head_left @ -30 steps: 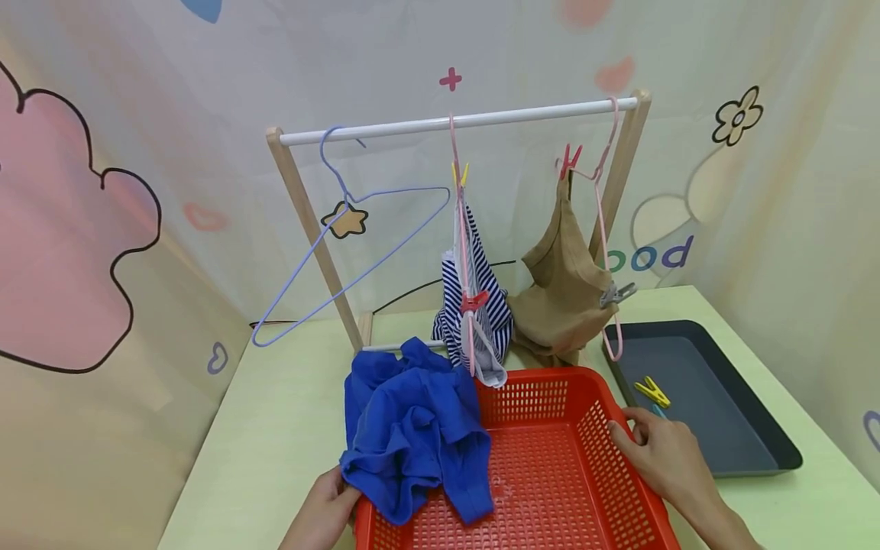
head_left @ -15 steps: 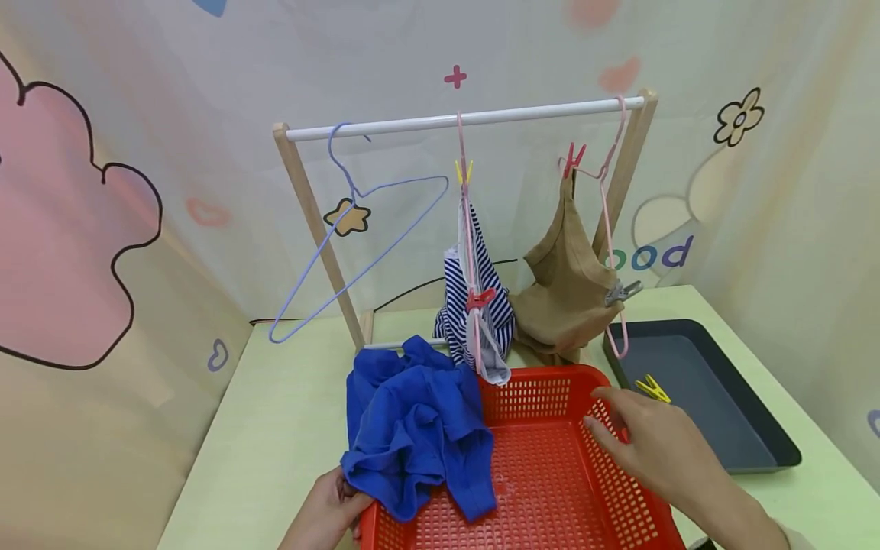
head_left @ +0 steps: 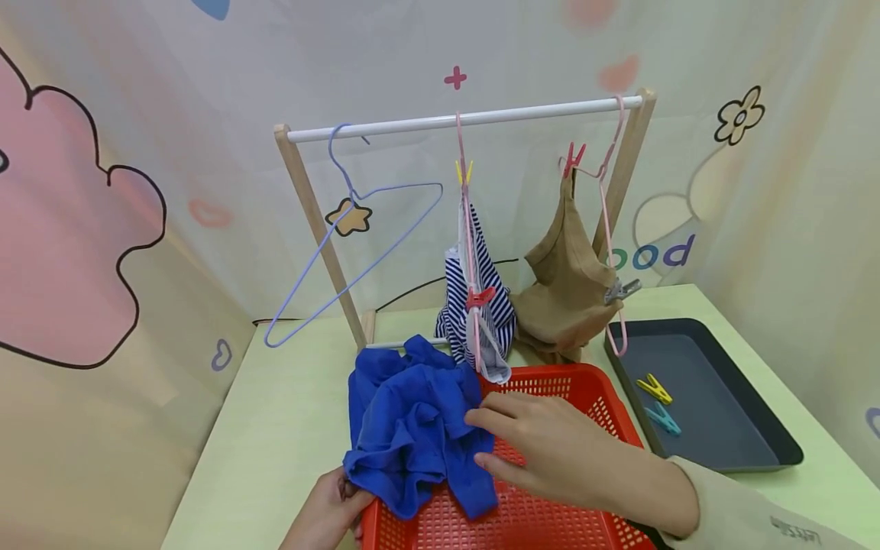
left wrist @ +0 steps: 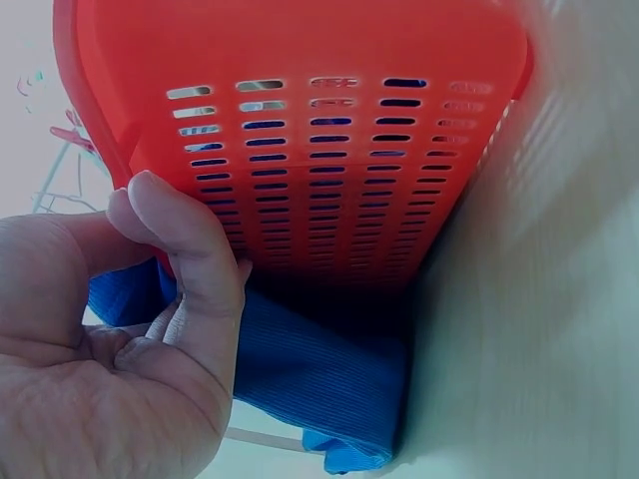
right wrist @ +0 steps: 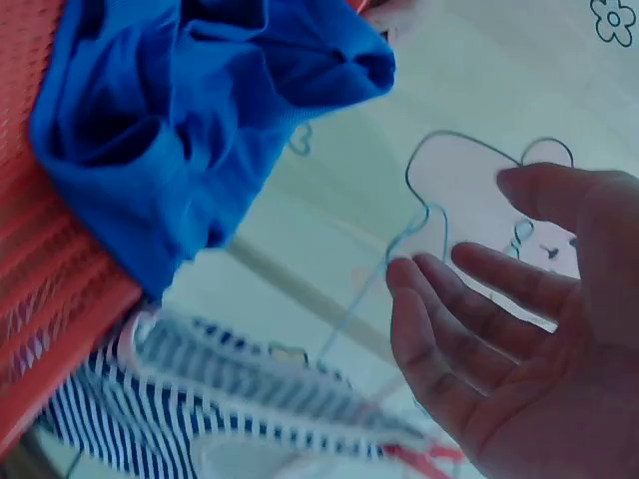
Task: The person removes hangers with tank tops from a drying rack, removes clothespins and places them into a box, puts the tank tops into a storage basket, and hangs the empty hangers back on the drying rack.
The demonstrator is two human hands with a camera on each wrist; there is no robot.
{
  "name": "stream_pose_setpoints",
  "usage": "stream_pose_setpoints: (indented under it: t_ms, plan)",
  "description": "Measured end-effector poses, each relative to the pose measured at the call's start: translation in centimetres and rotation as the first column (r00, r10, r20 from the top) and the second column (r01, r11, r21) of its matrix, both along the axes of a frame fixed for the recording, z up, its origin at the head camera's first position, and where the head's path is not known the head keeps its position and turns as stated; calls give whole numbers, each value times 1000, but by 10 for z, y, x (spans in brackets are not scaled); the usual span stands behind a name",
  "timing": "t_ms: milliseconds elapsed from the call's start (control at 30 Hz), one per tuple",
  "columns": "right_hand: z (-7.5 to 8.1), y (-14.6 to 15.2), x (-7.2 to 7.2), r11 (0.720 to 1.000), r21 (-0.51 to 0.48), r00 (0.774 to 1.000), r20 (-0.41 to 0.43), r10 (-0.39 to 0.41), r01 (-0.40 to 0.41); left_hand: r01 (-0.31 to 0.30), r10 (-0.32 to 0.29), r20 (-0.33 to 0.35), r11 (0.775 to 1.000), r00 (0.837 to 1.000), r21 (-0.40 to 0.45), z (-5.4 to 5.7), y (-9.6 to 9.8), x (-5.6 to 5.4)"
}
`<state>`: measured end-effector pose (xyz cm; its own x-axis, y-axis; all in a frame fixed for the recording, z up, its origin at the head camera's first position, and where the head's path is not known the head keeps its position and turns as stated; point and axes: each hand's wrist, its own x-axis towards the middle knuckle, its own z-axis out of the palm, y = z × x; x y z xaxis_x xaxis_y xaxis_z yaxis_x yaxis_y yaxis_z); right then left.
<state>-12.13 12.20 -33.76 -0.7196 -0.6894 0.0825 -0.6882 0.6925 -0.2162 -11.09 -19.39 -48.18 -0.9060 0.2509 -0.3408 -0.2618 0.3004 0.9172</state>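
Note:
A crumpled blue garment (head_left: 419, 428) lies over the left side of a red plastic basket (head_left: 550, 527), partly hanging outside it. My left hand (head_left: 328, 508) grips the basket's left rim beside the cloth; the left wrist view shows that hand (left wrist: 165, 309) with fingers curled at the basket's slotted wall (left wrist: 329, 190). Above the basket, just right of the blue garment (right wrist: 190, 130), my right hand (head_left: 543, 443) reaches with loosely bent fingers. In the right wrist view nothing is between the fingers of this hand (right wrist: 509, 329).
A rack with a white bar (head_left: 412, 127) stands behind. From it hang a bare blue hanger (head_left: 351, 202), a striped garment (head_left: 491, 305) and a brown garment (head_left: 567, 283), both pegged to pink hangers. A dark tray (head_left: 722, 397) on the right holds a yellow peg (head_left: 655, 388) and a teal peg (head_left: 663, 420).
My right hand has let go of the basket's right rim and moved left across the basket toward the blue garment. My left hand and the garment stay nearly in place.

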Motion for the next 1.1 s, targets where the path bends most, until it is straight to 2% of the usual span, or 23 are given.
stream_pose_setpoints:
  t_ms: [200, 300, 533, 667, 800, 1000, 1100]
  plan:
    - [-15, -41, -25, 995, -27, 992, -82, 92, -95, 1, -2, 23, 1000, 1000, 8, -3, -3, 0]
    - [-23, -63, -40, 995, -5, 989, -115, 96, -98, -2, 1, 35, 1000, 999, 29, -3, -4, 1]
    - [-43, -101, -83, 997, 43, 989, -124, 77, -72, 2, -3, 22, 1000, 1000, 28, 2, -2, 2]
    - [-54, -115, -105, 994, 82, 995, -58, 81, -76, 0, 0, 45, 1000, 999, 10, 2, -1, 1]
    - [-61, -126, -121, 989, 136, 998, 33, 61, -65, -1, 2, 55, 1000, 999, -14, 2, -2, 0]
    - [-68, -133, -133, 983, 173, 993, 117, 36, -56, -4, 4, 56, 1000, 998, -7, 0, -4, 0]
    - [-72, -133, -137, 985, 154, 985, 166, 46, -72, -4, 3, 72, 1000, 997, 14, -1, -4, 0]
